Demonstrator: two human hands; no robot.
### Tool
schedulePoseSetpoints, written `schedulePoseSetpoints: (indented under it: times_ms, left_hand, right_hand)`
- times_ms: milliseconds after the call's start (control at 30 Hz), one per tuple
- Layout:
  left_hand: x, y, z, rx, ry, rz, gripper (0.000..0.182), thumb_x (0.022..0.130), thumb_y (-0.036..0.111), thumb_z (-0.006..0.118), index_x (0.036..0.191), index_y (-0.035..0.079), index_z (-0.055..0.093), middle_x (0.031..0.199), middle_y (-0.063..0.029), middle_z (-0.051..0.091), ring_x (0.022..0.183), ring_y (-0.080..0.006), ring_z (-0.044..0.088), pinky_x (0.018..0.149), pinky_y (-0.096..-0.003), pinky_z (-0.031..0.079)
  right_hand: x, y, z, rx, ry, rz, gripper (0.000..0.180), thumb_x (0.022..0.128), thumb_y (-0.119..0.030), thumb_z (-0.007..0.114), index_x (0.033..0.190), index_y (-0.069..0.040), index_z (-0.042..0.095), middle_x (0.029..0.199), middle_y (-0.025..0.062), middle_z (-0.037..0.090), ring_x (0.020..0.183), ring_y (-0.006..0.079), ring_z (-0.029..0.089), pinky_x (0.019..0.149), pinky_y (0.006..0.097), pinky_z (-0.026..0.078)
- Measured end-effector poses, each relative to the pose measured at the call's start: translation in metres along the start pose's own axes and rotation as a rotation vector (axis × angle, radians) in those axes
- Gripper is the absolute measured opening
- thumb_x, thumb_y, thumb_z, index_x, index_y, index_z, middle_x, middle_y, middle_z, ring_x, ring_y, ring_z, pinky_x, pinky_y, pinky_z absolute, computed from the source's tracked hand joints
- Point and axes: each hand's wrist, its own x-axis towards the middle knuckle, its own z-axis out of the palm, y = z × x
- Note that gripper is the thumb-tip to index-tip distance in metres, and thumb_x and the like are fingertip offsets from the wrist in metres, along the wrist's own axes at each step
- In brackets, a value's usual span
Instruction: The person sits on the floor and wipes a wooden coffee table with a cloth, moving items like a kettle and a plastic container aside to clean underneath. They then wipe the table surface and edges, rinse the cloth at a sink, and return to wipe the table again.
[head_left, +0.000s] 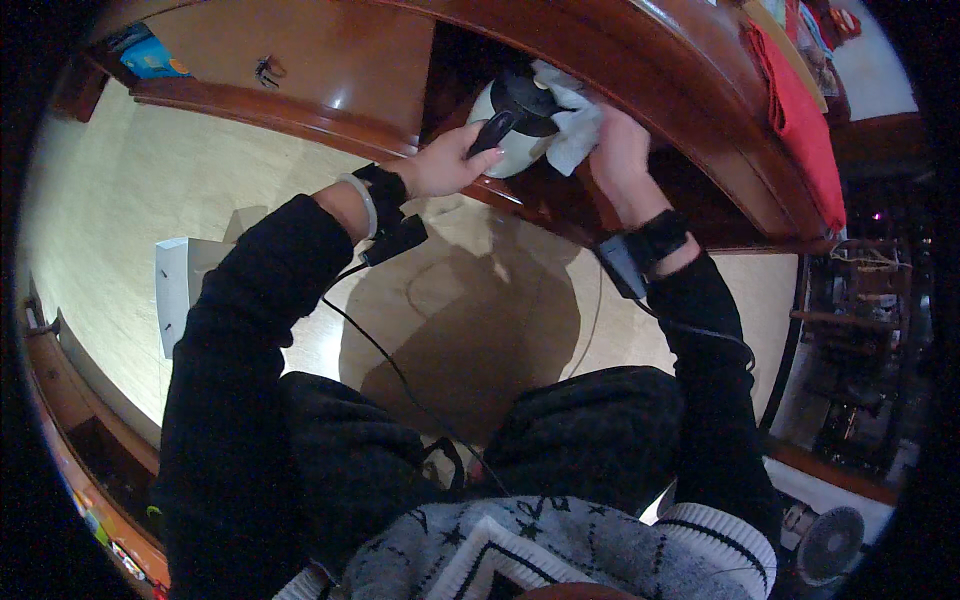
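A pale jug with a black lid and handle, like a kettle or vacuum flask (501, 154), stands at the opening of a dark wooden cabinet. My left hand (450, 159) grips its black handle (491, 133). On the jug's right side my right hand (621, 154) holds a crumpled white cloth or tissue (574, 135) against it. The fingers of the right hand are partly hidden and somewhat blurred. Both wrists carry black straps with small devices (397, 238) and cables.
Left of the opening is a brown cabinet door (315, 67) with a metal pull (268, 73). A red cloth (802, 127) hangs over the wooden top at right. A white box-like object (172, 289) stands on the pale floor. At lower right is a round fan-like object (829, 544).
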Motion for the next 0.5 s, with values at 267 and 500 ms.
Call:
schedulePoseSetpoints:
  times_ms: [267,500]
  left_hand:
    - [-0.002,0.009,-0.006,0.169,-0.093,-0.054,0.036,0.092,0.021,0.051,0.120,0.001,0.042,0.103,-0.0114,0.056,0.096,-0.0181,0.051,0.088,-0.0315,0.041]
    - [-0.001,0.002,0.002,0.118,0.050,0.017,0.036,0.090,0.025,0.053,0.117,0.002,0.046,0.107,-0.0201,0.057,0.099,-0.0308,0.055,0.089,-0.0374,0.041]
  right_hand:
    - [-0.012,0.004,0.013,-0.893,-0.504,-0.686,0.038,0.090,-0.021,0.046,0.125,-0.007,0.047,0.121,0.0148,0.053,0.109,0.0301,0.052,0.091,0.0386,0.042]
    - [-0.013,0.008,0.032,-1.130,-0.475,-0.776,0.038,0.087,-0.016,0.049,0.124,-0.008,0.049,0.127,0.0130,0.050,0.117,0.0328,0.046,0.099,0.0412,0.035]
